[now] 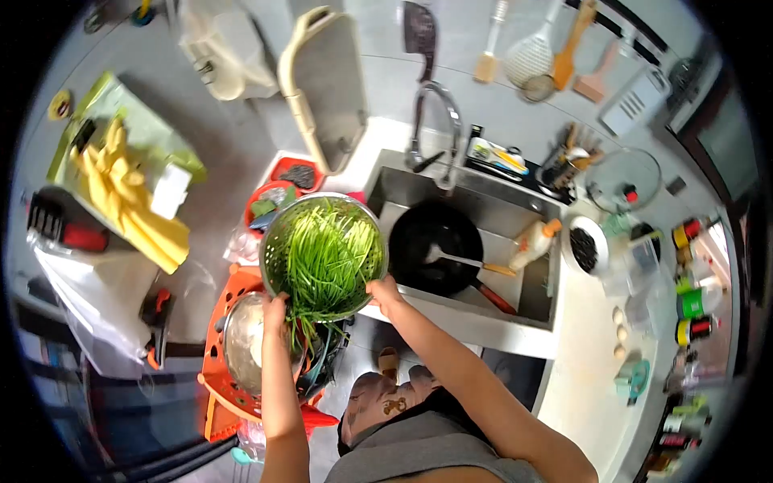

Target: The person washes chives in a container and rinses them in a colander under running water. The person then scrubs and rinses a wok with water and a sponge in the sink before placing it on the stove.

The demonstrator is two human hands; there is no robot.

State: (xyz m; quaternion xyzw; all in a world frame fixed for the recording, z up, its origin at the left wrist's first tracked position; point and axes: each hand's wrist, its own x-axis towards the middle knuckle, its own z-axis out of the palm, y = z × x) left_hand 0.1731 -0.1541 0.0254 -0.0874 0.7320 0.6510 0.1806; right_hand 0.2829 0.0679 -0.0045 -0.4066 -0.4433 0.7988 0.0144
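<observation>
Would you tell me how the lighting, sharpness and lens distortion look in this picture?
Head view: strong fisheye bending, with black corners; the pale counter is bright, nearly washed out; the dark wok shows little detail; the bottles at the right look soft; the greens in the colander are fairly clear.

The colander is round, silver-grey metal, with small holes across its wall and a smooth rim. It is held up by 2 hands, left and right, at its near edge, open side up, just beside the sink. The greens are long, thin and bright green, paler toward some ends. They lie loose in 1 tangled heap that covers most of the inside, many strands running lengthwise, with a few hanging over the near rim between the hands.
</observation>
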